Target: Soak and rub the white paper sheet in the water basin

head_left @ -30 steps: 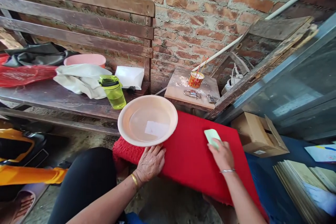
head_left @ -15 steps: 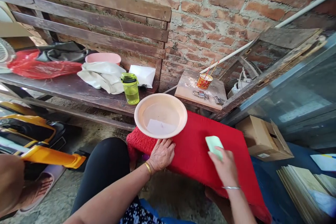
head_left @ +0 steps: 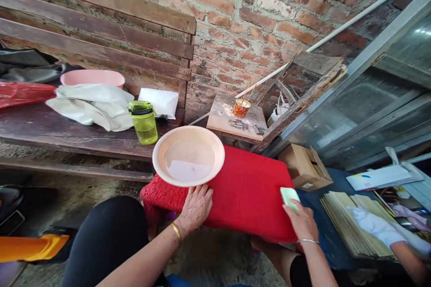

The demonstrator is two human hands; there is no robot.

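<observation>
Clasping a pale green block (head_left: 289, 198) at the right edge of the red table (head_left: 249, 188), the right hand (head_left: 303, 223) seems mid-work; the left hand (head_left: 198, 206) lies loosely spread along the near edge, by the basin (head_left: 160, 156), already holding water. What remains, I cannot tell.

No writing is showing legibly: a small white label (head_left: 307, 185) is appearing too tiny to read on the brown cardboard box (head_left: 298, 164), and a flat white packet (head_left: 382, 178) is bearing unreadable coloured marks.
</observation>
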